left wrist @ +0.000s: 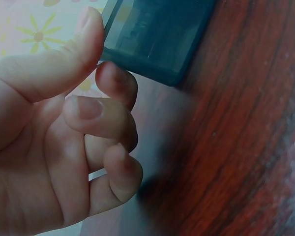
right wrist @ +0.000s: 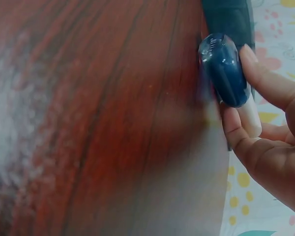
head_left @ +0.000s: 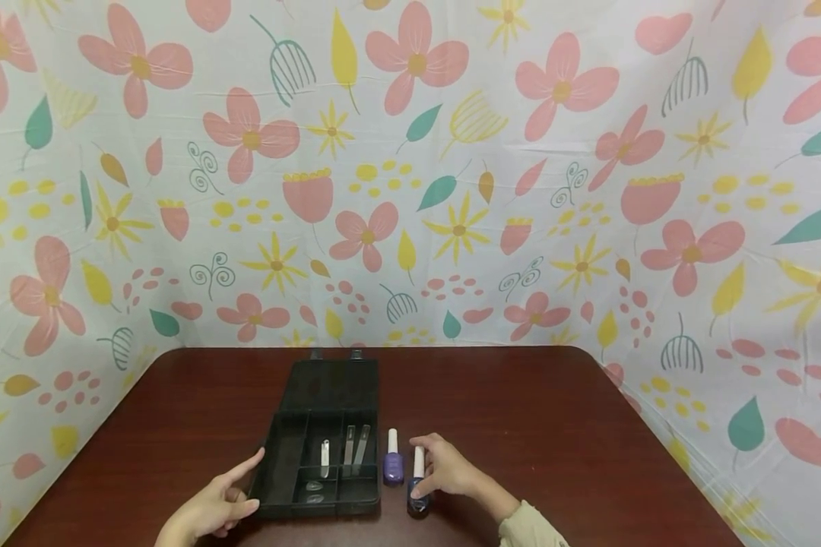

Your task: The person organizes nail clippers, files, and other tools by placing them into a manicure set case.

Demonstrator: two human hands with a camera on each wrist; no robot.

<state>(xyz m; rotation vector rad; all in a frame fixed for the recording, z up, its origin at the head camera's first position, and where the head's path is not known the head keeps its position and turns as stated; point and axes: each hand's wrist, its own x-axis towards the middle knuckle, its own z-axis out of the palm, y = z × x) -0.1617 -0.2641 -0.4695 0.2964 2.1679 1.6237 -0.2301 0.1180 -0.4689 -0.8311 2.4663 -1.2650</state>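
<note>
My right hand (head_left: 449, 469) grips a dark blue nail polish bottle (right wrist: 225, 69) with a white cap, thumb against the glass and fingers around the cap side. Just left of it in the head view stands a purple nail polish bottle (head_left: 393, 466), also white-capped. Beside both lies a black compartment case (head_left: 283, 463) with its lid (head_left: 330, 386) folded back. My left hand (head_left: 212, 507) touches the case's near left corner, index finger and thumb extended to it, the other fingers loosely bent. A nail clipper (head_left: 324, 458) lies in the case's middle compartment.
Two slim metal tools (head_left: 356, 444) lie in the case's right compartment. Small clear oval pieces (head_left: 315, 492) sit in a front compartment. The dark red wooden table (head_left: 520, 410) meets a flower-print cloth (head_left: 417, 190) at its back and sides.
</note>
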